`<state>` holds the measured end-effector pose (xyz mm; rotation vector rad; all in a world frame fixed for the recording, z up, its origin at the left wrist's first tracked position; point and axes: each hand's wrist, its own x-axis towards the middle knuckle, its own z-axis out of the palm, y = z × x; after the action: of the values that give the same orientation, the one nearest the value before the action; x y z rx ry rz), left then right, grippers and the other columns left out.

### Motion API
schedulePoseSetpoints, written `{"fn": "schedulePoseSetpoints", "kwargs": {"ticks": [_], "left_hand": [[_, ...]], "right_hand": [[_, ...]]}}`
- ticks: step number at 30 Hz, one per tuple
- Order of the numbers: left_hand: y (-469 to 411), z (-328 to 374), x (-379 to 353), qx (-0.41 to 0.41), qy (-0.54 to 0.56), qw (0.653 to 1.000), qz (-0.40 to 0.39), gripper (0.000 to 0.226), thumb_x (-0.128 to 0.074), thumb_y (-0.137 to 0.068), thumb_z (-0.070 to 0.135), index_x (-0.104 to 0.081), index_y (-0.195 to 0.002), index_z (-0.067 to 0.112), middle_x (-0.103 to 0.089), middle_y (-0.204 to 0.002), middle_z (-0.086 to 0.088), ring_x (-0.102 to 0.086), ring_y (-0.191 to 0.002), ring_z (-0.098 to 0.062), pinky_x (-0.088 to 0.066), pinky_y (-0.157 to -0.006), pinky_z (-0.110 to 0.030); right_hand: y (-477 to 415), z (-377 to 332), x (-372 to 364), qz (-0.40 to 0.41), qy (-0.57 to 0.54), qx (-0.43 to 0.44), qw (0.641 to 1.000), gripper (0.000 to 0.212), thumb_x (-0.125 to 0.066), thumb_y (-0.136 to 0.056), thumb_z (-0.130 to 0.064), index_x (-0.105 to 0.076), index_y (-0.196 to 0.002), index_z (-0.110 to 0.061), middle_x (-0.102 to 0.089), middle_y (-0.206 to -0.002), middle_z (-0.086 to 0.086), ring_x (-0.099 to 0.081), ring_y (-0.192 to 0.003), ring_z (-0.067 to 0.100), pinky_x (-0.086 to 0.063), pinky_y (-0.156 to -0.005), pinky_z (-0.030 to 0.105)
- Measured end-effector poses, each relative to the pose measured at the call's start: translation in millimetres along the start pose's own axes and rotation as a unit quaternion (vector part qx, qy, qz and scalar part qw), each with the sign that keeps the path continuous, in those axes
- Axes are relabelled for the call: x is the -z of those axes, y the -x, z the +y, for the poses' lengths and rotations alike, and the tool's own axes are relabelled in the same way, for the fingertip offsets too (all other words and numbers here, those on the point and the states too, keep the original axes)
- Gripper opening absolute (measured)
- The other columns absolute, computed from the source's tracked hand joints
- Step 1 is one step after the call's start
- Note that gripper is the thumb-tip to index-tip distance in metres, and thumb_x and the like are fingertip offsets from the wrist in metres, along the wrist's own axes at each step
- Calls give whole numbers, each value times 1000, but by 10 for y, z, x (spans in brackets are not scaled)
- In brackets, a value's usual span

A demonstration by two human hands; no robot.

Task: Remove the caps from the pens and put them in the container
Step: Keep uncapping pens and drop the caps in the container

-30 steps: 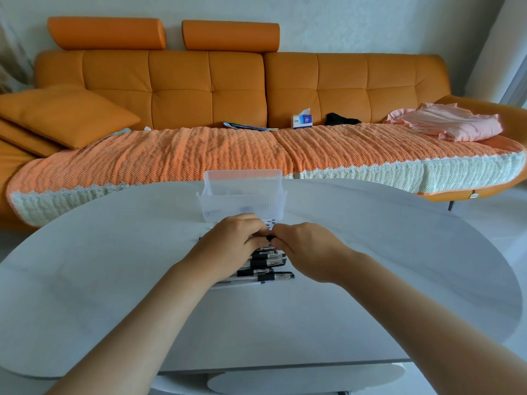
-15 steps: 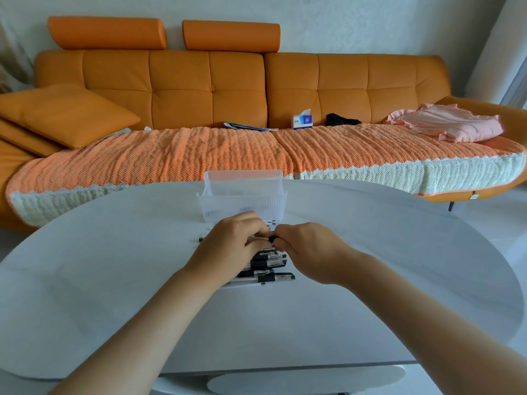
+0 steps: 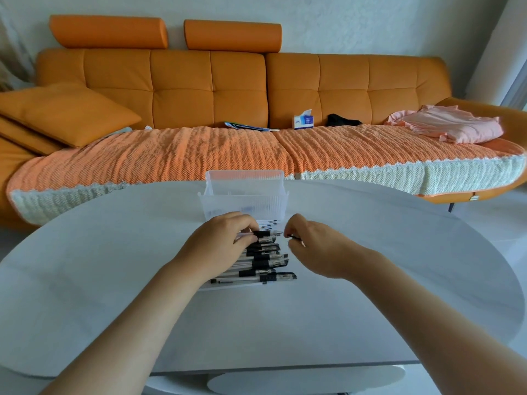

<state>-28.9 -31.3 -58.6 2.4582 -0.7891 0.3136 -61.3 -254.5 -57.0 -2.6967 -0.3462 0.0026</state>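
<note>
Several black-and-clear pens (image 3: 265,260) lie in a row on the grey table (image 3: 114,280), most with black caps on. My left hand (image 3: 225,243) grips one pen (image 3: 266,233) by its barrel above the row, its uncapped tip pointing right. My right hand (image 3: 313,246) is just to the right, pinching the black cap (image 3: 293,238), a small gap away from the pen's tip. A clear plastic container (image 3: 245,199) stands directly behind the pens, with a few small items faintly visible inside.
An orange sofa (image 3: 199,89) with a knitted throw runs behind the table, carrying cushions, a tissue box (image 3: 303,121) and pink cloth (image 3: 453,128). The table's near edge curves just below my forearms.
My hands were pressed together on one pen; now the right hand has pulled to the right and the cap has come off the pen held by the left hand.
</note>
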Motion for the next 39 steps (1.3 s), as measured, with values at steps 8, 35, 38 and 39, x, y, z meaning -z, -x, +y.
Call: {"fn": "schedulePoseSetpoints", "kwargs": {"ticks": [8, 35, 38, 39], "left_hand": [[18, -30, -33, 27, -62, 997, -37, 18, -45, -101, 35, -61, -107, 31, -62, -105, 18, -57, -96, -8, -41, -74, -27], [75, 10, 49, 12, -81, 996, -16, 12, -56, -94, 43, -62, -102, 37, -63, -99, 20, -54, -82, -5, -38, -63, -22], [72, -38, 62, 15, -73, 997, -24, 15, -54, -96, 41, -66, -103, 36, -65, -98, 18, -57, -87, -5, -43, -68, -24], [71, -52, 64, 17, -72, 997, -29, 17, -53, -97, 42, -67, -104, 35, -66, -99, 18, -59, -89, -5, -44, -71, -26]], "right_hand": [[-11, 332, -29, 26, 19, -84, 996, 20, -65, -93, -33, -68, -112, -33, -62, -104, -10, -58, -91, 9, -42, -74, 23], [-111, -190, -58, 32, 113, 61, 991, 31, -40, -104, -35, -67, -115, -25, -62, -109, -8, -59, -97, 17, -48, -77, 35], [-123, -227, -71, 47, 98, 69, 992, 28, -46, -103, -36, -70, -114, -28, -64, -106, -10, -61, -94, 16, -48, -74, 33], [-129, -239, -77, 56, 95, 70, 991, 26, -49, -102, -36, -71, -114, -29, -65, -106, -12, -61, -95, 14, -48, -73, 31]]}}
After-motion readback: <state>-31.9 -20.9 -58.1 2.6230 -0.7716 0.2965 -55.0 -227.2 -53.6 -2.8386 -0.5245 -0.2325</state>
